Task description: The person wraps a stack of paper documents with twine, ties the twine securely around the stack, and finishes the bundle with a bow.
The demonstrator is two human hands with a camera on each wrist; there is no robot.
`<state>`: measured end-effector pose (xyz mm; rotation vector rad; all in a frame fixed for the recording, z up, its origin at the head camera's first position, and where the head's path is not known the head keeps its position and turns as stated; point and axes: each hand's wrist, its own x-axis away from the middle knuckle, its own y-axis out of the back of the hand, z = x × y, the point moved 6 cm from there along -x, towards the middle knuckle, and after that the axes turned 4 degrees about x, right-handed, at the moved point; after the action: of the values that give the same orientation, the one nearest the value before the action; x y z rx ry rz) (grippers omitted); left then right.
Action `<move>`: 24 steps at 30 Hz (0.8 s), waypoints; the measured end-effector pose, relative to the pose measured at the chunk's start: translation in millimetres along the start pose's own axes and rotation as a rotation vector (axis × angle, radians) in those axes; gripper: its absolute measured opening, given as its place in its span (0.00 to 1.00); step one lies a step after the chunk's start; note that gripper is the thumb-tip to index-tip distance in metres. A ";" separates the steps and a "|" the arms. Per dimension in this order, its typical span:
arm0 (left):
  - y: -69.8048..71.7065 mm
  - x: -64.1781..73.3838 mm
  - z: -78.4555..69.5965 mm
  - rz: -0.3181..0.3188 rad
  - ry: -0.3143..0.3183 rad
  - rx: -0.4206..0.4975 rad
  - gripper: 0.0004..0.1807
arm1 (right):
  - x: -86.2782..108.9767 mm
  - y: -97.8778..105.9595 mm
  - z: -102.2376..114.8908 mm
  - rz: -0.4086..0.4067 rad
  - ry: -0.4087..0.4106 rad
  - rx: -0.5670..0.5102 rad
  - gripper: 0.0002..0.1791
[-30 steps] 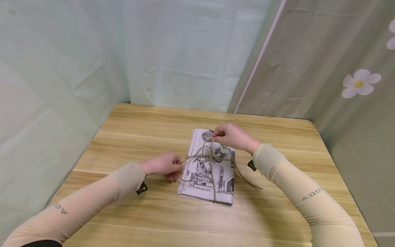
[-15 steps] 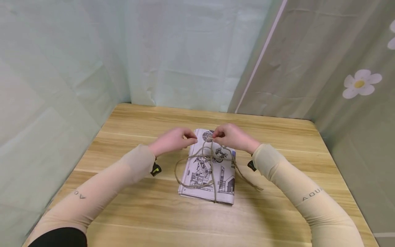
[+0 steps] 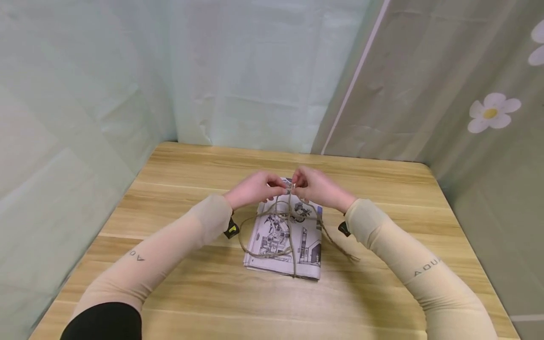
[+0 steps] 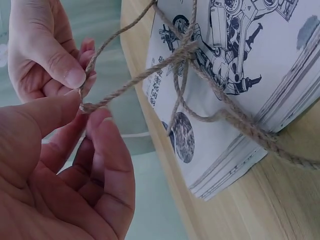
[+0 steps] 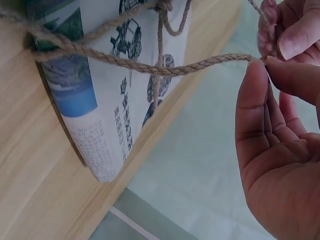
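A stack of folded printed paper (image 3: 307, 268), like newspaper with black line drawings of motorcycles, lies on the wooden table. Brown jute twine (image 3: 293, 250) crosses it lengthwise and sideways, with a crossing near its middle. Above the stack's far end, my left hand (image 3: 257, 190) and right hand (image 3: 319, 190) meet. In the left wrist view, my left thumb and fingertip pinch the twine (image 4: 131, 82) at a bend. My right hand (image 5: 282, 145) pinches a strand between thumb and forefinger, as the right wrist view shows. A loose loop hangs over the stack's left edge.
One loose twine end trails onto the wooden table (image 3: 191, 283) right of the stack. Pale green curtains (image 3: 263, 94) hang behind and at the left. A grey-green curtain with white flowers (image 3: 488, 165) stands at the right.
My left hand let go of the twine at the stack's left side, moved up and right, and now pinches it beside my right hand. The right hand has stayed nearly in place.
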<state>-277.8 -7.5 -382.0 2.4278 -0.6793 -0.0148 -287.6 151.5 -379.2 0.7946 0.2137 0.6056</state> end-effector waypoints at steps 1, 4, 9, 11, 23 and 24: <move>0.1 -0.5 -0.4 -0.003 -0.007 0.000 0.12 | 0.0 0.1 -0.1 -0.006 0.005 -0.003 0.11; -1.3 -0.9 -1.0 -0.013 -0.022 -0.006 0.11 | 3.5 2.2 0.4 -0.051 0.028 -0.004 0.10; -2.7 1.3 1.6 -0.008 -0.019 -0.012 0.11 | 26.2 8.5 16.6 -0.151 0.085 0.072 0.06; -1.5 2.6 2.8 -0.007 -0.016 -0.013 0.12 | 38.1 0.4 30.5 -0.129 0.139 0.147 0.05; -2.7 3.1 6.2 0.033 -0.030 0.037 0.12 | 74.3 -114.0 51.5 0.161 0.350 0.673 0.10; -2.9 3.3 7.1 0.032 -0.025 0.040 0.12 | 74.1 -115.9 50.4 0.160 0.346 0.672 0.10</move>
<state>-274.8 -11.0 -388.9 2.4582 -0.7365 -0.0186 -157.9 101.3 -425.1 1.3605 0.6997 0.8363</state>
